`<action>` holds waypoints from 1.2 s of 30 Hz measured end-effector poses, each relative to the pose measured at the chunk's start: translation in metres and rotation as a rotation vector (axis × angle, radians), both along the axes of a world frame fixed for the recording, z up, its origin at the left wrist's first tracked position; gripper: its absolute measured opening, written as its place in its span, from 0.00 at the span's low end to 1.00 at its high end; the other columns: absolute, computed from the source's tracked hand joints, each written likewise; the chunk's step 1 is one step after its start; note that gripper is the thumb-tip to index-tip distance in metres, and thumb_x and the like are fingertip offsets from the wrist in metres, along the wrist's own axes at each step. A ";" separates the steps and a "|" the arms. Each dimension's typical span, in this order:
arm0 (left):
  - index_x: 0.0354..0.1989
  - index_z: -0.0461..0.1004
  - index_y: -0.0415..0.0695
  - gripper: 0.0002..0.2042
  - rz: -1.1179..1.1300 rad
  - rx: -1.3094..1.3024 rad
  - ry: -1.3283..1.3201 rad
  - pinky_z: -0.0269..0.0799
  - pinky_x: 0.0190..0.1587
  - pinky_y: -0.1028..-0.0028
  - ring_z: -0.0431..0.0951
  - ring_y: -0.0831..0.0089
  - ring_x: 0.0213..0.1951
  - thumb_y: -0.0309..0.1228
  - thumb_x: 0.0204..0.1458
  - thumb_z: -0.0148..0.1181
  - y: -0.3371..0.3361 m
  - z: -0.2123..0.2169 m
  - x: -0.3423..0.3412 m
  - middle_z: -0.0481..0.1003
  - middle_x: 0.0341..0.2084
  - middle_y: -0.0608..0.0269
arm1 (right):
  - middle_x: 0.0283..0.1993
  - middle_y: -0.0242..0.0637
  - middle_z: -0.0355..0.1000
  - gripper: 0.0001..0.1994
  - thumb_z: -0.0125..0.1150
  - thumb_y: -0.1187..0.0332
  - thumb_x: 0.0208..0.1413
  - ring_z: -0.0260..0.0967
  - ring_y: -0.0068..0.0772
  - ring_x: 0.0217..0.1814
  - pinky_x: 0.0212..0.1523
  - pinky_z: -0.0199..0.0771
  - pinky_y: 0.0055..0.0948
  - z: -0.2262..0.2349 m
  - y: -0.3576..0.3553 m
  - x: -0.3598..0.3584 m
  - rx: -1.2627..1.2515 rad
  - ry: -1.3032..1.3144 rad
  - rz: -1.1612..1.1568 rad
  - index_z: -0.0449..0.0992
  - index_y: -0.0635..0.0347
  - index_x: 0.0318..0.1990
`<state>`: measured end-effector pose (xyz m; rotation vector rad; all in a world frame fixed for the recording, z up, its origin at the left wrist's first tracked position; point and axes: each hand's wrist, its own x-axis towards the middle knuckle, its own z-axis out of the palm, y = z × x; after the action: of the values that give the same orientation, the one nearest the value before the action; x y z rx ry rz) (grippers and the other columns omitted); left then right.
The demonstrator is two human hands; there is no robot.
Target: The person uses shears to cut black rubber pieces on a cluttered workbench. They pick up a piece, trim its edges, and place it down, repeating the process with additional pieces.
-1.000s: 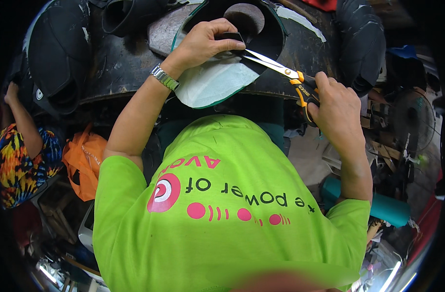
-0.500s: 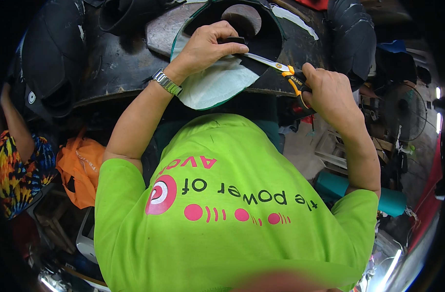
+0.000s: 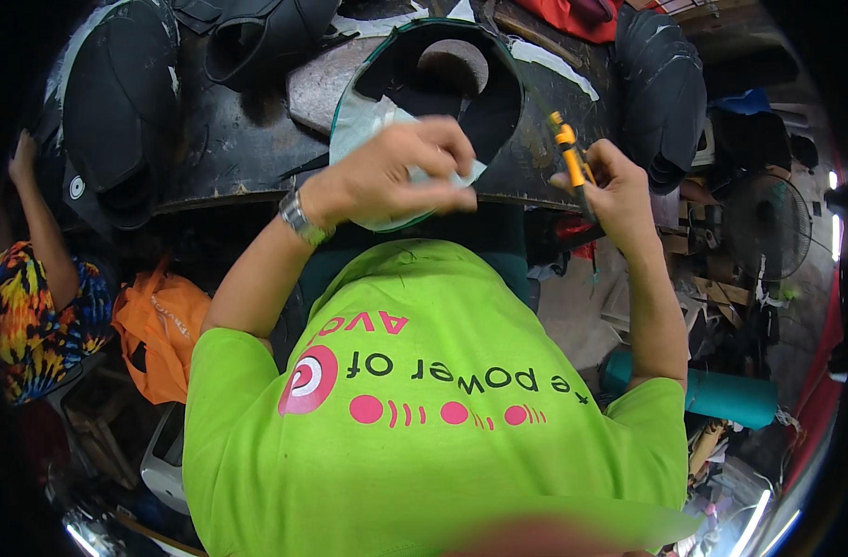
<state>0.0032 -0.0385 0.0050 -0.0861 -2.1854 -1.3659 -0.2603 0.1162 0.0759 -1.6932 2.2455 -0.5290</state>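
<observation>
My left hand (image 3: 401, 176) pinches the near edge of a pale green-rimmed lining sheet (image 3: 361, 119), which hangs over the front of the dark workbench (image 3: 229, 148). The sheet belongs to a black curved shell (image 3: 484, 102) with a round grey pad inside it. My right hand (image 3: 614, 190) is apart from the sheet, to its right, and grips orange-handled scissors (image 3: 570, 158). The handles point up and away from me; the blades are hidden behind my fingers.
Black moulded shells lie at the bench's left (image 3: 108, 111), back (image 3: 257, 42) and right (image 3: 660, 84). Another person in a colourful sleeve (image 3: 29, 306) stands at the left beside an orange bag (image 3: 159, 330). A fan (image 3: 767, 223) and a teal roll (image 3: 721, 395) are on the right.
The scissors have left the sheet's edge and swung right and upright in my right hand. My left hand has slid down over the sheet's near edge.
</observation>
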 end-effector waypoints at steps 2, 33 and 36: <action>0.33 0.76 0.44 0.11 0.033 -0.363 -0.139 0.69 0.51 0.64 0.75 0.62 0.47 0.27 0.42 0.72 0.025 0.005 -0.001 0.72 0.48 0.59 | 0.22 0.28 0.70 0.17 0.77 0.64 0.46 0.68 0.18 0.25 0.27 0.65 0.20 -0.004 0.000 -0.005 -0.116 -0.302 -0.067 0.71 0.60 0.31; 0.50 0.77 0.42 0.19 0.839 -0.616 -0.241 0.70 0.54 0.63 0.74 0.54 0.52 0.33 0.48 0.69 -0.020 0.023 -0.008 0.73 0.48 0.52 | 0.25 0.32 0.71 0.12 0.70 0.67 0.54 0.68 0.22 0.20 0.23 0.71 0.20 -0.095 -0.003 0.045 -0.240 -1.481 -0.319 0.73 0.60 0.38; 0.49 0.76 0.43 0.19 0.578 -0.605 -0.157 0.66 0.59 0.62 0.71 0.54 0.56 0.32 0.47 0.70 0.007 0.026 -0.045 0.72 0.51 0.54 | 0.25 0.32 0.71 0.11 0.69 0.67 0.54 0.68 0.21 0.20 0.22 0.70 0.20 -0.096 -0.003 0.047 -0.222 -1.471 -0.350 0.73 0.60 0.38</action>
<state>-0.0415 -0.0318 0.0314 0.4100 -2.4159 -0.3916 -0.2134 0.1130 -0.0203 -0.4582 1.2954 -1.4858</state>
